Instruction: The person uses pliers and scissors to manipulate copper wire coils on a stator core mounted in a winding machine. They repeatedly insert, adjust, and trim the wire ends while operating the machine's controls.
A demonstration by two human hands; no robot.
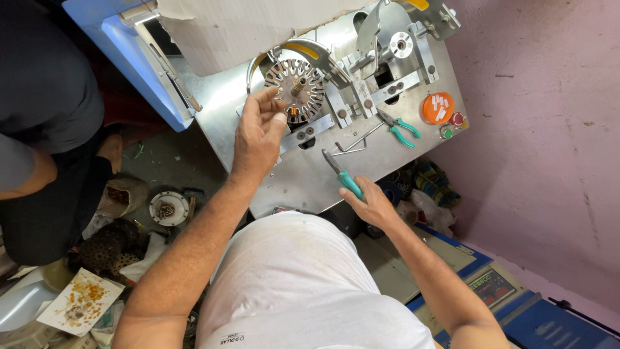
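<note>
The left hand pinches at the rim of the slotted metal core on the machine, seemingly mid-winding. The right hand grips green-handled pliers, ready to be brought up carefully to the core.

L hand pinches at slotted stator; R hand grips teal-handled pliers on metal bench.

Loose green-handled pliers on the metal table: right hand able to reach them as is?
Probably not yet: the right hand already grips other pliers. The loose pliers lie uncovered on the table.
</note>
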